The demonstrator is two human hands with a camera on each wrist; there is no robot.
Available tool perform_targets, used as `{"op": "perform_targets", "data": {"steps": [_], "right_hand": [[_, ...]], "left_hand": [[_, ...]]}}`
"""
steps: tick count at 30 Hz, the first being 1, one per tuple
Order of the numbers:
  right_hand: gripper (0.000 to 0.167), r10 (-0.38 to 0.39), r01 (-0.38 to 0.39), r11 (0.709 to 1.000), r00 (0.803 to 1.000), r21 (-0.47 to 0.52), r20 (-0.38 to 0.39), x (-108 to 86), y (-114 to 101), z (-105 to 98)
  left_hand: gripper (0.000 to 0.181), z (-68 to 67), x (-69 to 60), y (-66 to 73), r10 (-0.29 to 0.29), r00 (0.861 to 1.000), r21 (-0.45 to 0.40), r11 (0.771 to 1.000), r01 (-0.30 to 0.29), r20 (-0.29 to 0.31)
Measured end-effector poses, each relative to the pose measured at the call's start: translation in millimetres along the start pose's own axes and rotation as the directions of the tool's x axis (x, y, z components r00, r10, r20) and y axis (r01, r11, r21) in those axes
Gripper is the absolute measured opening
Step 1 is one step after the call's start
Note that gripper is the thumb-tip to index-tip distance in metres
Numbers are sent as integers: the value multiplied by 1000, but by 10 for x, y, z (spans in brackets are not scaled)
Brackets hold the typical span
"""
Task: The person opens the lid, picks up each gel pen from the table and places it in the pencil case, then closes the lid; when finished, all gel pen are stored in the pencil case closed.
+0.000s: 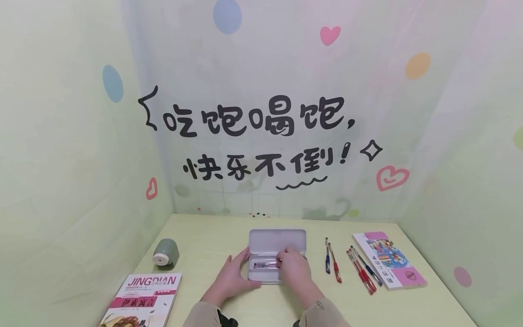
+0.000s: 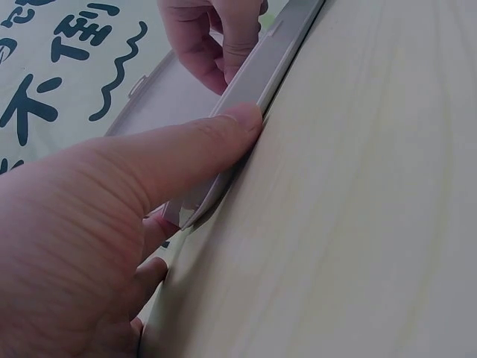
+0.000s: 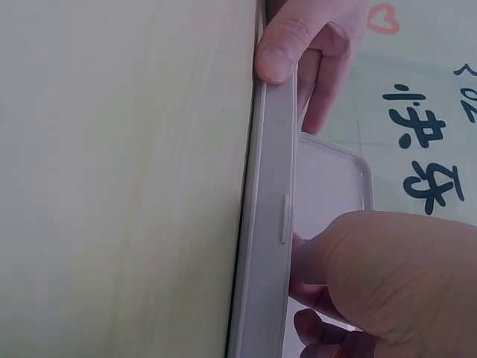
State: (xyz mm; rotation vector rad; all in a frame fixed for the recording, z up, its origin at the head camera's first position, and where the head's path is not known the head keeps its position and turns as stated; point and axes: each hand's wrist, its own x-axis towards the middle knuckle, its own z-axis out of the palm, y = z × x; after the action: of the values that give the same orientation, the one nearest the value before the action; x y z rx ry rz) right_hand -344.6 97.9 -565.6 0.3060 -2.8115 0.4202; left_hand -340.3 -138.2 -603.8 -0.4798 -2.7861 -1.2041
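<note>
A pale metal pencil case (image 1: 278,241) lies on the table with its lid raised at the back. My left hand (image 1: 234,278) grips its left end, with the thumb (image 2: 238,119) on the front edge and the other fingers round the side. Inside the case lies at least one clear-barrelled pen (image 1: 264,265); how many there are is unclear. The right hand (image 1: 295,272) reaches into the case from the right, its curled fingers pinching the pen's right end. In the right wrist view, the case's front wall (image 3: 270,194) hides those fingertips.
Right of the case lie blue pens (image 1: 328,263) and red pens (image 1: 335,263), several in all. Beyond them is a pink-covered book (image 1: 410,277). On the left are a grey-green pencil sharpener (image 1: 168,250) and another book (image 1: 143,295). Printed cloth walls (image 1: 261,200) surround the table.
</note>
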Motion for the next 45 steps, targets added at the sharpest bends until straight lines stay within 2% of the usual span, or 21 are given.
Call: {"op": "perform_targets", "data": {"steps": [8, 19, 26, 37, 45], "right_hand": [[7, 54, -52, 996, 998, 69, -29, -28, 103, -117], [22, 142, -134, 986, 987, 99, -80, -70, 488, -162], [32, 171, -158, 981, 978, 113, -116, -149, 686, -251], [45, 307, -293, 941, 949, 167, -68, -336, 1068, -388], [45, 359, -344, 923, 931, 171, -62, -438, 1349, -463]], "left_hand": [[126, 4, 8, 16, 10, 1000, 23, 1000, -10, -3], [127, 16, 6, -16, 8, 1000, 10, 1000, -8, -7], [127, 34, -8, -18, 6, 1000, 13, 1000, -6, -2], [127, 32, -12, -1, 1, 1000, 7, 1000, -1, 4], [126, 15, 2, -4, 16, 1000, 13, 1000, -16, 1]]}}
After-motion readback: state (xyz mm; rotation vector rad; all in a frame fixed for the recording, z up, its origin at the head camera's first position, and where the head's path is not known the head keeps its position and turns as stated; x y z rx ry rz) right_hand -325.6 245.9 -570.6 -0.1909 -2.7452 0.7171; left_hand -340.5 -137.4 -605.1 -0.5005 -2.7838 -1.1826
